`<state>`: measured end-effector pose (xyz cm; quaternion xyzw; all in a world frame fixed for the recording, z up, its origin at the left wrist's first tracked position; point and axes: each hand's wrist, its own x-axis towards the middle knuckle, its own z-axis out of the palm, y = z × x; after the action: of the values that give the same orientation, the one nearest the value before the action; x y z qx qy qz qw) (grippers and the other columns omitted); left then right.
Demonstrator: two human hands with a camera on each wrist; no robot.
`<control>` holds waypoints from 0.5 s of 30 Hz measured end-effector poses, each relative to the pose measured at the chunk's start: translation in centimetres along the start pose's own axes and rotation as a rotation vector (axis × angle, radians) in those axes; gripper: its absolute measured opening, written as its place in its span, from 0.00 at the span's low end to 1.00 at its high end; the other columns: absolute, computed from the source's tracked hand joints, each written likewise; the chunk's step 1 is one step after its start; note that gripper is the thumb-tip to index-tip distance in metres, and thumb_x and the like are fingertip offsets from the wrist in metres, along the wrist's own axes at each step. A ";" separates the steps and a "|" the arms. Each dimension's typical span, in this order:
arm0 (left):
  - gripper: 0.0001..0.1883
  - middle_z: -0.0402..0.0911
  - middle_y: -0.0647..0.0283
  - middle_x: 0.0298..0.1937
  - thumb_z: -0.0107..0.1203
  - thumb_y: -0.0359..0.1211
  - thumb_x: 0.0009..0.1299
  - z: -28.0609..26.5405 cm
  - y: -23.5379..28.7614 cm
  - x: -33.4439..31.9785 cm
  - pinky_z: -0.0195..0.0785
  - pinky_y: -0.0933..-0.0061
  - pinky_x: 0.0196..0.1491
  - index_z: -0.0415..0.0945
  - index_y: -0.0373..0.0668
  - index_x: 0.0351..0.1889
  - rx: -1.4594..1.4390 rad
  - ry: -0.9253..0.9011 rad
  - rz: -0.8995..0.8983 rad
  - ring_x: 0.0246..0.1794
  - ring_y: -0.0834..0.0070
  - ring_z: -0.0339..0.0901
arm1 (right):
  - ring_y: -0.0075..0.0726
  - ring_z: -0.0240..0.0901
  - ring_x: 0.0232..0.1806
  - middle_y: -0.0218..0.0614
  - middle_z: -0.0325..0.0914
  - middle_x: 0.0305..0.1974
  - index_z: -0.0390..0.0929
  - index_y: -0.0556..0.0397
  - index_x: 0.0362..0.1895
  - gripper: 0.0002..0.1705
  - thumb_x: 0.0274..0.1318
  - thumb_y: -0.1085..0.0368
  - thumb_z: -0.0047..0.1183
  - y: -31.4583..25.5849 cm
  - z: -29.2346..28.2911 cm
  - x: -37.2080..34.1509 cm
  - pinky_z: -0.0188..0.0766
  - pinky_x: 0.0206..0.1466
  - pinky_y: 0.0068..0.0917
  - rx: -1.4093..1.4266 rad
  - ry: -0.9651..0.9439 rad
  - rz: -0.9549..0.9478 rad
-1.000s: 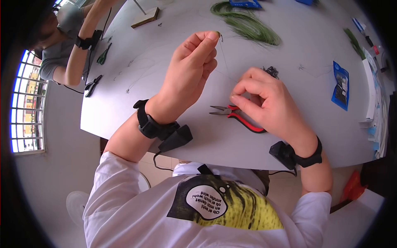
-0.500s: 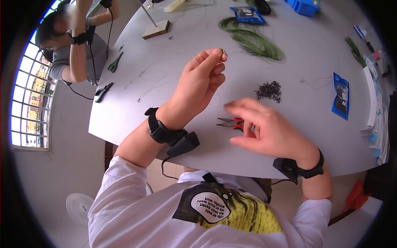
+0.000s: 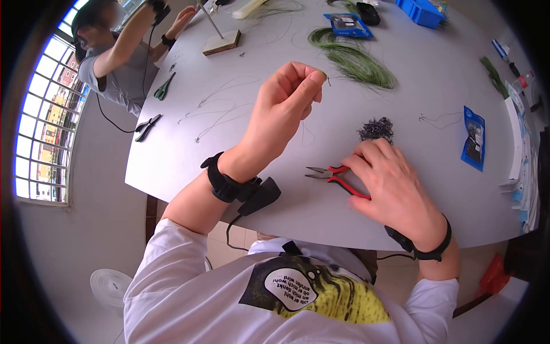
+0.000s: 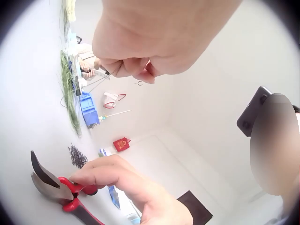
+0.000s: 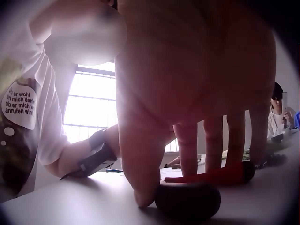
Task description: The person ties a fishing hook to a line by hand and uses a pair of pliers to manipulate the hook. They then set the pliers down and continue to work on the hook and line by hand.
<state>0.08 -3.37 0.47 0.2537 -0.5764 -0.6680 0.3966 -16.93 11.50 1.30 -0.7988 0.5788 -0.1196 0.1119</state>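
Observation:
Raised above the table, my left hand (image 3: 286,109) pinches a small dark fish hook (image 4: 139,83) between thumb and forefinger, with a bit of green at the fingertips. Most of the hook's shank is hidden by those fingers. A fine line hangs below this hand. Red-and-black pliers (image 3: 330,173) lie on the table, their jaws apart and pointing left. Over the handles is my right hand (image 3: 392,186), its fingers reaching down straight on the far side and the thumb on the near side. In the right wrist view the handles (image 5: 187,199) lie between thumb and fingers.
Beyond the right hand sits a pile of dark hooks (image 3: 376,129). Green line bundles (image 3: 361,66) and a blue packet (image 3: 348,24) lie farther back, another blue packet (image 3: 473,137) at right. Tied hooks (image 3: 197,139) and black pliers (image 3: 148,128) are at left, near another person.
My right hand has parted its thumb and fingers, moved away from the left hand, and come down over the pliers' handles. The left hand keeps its pinch; the head view has shifted.

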 end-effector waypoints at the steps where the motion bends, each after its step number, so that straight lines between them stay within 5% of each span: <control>1: 0.10 0.72 0.71 0.29 0.52 0.36 0.75 0.0 0.0 0.0 0.51 0.86 0.24 0.72 0.39 0.41 0.005 -0.007 0.005 0.23 0.91 0.57 | 0.42 0.67 0.49 0.38 0.70 0.43 0.77 0.53 0.45 0.24 0.38 0.65 0.65 0.2 0.2 0.1 0.67 0.53 0.37 0.015 0.041 -0.028; 6: 0.10 0.72 0.72 0.27 0.53 0.36 0.75 0.1 -0.1 0.0 0.51 0.86 0.24 0.72 0.39 0.40 0.027 0.003 0.031 0.23 0.91 0.58 | 0.48 0.72 0.39 0.41 0.73 0.35 0.78 0.56 0.39 0.13 0.44 0.70 0.56 0.8 0.5 0.9 0.72 0.43 0.40 0.126 0.127 -0.074; 8: 0.10 0.72 0.72 0.27 0.53 0.37 0.75 0.2 0.0 0.0 0.51 0.86 0.25 0.72 0.39 0.40 0.030 0.009 0.029 0.23 0.91 0.58 | 0.49 0.71 0.32 0.43 0.72 0.30 0.78 0.59 0.40 0.13 0.46 0.71 0.54 0.7 -1.0 1.2 0.70 0.39 0.38 0.350 0.139 0.079; 11: 0.07 0.64 0.75 0.28 0.50 0.34 0.76 0.5 0.1 -0.2 0.45 0.86 0.24 0.70 0.40 0.41 0.055 -0.013 0.008 0.24 0.90 0.52 | 0.50 0.72 0.29 0.43 0.72 0.30 0.77 0.59 0.40 0.11 0.50 0.71 0.54 1.9 0.6 1.2 0.69 0.35 0.40 0.309 0.192 0.073; 15: 0.07 0.65 0.74 0.28 0.50 0.34 0.76 0.5 -0.2 -0.3 0.46 0.86 0.24 0.71 0.40 0.41 0.069 -0.031 0.005 0.24 0.91 0.53 | 0.52 0.72 0.30 0.45 0.72 0.30 0.77 0.60 0.40 0.10 0.53 0.69 0.56 1.6 0.7 1.4 0.68 0.35 0.42 0.249 0.185 0.007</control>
<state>-0.23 -2.83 0.38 0.2556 -0.6058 -0.6504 0.3804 -17.73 9.66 0.21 -0.7625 0.5700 -0.2632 0.1565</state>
